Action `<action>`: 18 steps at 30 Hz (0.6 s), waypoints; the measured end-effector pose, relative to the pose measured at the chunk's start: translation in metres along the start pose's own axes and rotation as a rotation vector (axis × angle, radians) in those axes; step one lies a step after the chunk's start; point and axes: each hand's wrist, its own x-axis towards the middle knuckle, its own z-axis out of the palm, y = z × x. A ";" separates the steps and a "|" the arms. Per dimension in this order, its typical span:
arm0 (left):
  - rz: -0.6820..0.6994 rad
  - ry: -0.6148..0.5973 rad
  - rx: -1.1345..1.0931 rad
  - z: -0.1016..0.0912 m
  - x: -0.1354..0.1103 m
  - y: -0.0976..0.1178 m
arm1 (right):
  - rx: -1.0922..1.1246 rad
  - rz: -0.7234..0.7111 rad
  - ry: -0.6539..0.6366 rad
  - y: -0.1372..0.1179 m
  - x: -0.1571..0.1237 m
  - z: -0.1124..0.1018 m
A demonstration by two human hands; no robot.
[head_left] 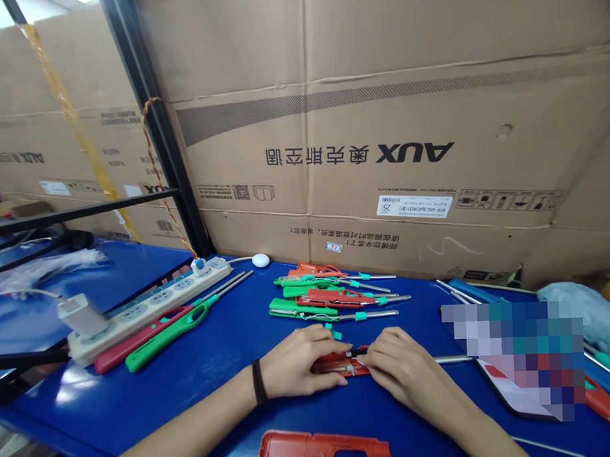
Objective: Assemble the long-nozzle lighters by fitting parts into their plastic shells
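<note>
Upside down on a cardboard carton (381,119) behind the blue bench (230,371), "AUX" stands in large letters beside Chinese characters, and a white label (414,206) shows "25". The left hand (300,362) and right hand (400,365) both hold a narrow grip on a red lighter body (337,365), which lies flat on the bench right in front of the person. Its long axis runs left to right, with a metal tube (454,359) in line with it, pointing right past the right hand. Beyond lie green and red lighters (332,295), and a red casing half (317,449) lies nearer the person.
</note>
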 end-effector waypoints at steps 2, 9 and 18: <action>0.012 0.001 0.009 0.000 0.000 -0.001 | -0.003 0.003 0.000 0.000 0.000 0.001; 0.049 -0.010 0.022 0.001 -0.001 -0.002 | 0.097 0.111 -0.077 -0.002 -0.003 -0.004; 0.094 -0.001 0.052 0.001 -0.001 -0.003 | 0.245 0.277 -0.135 -0.012 -0.002 -0.016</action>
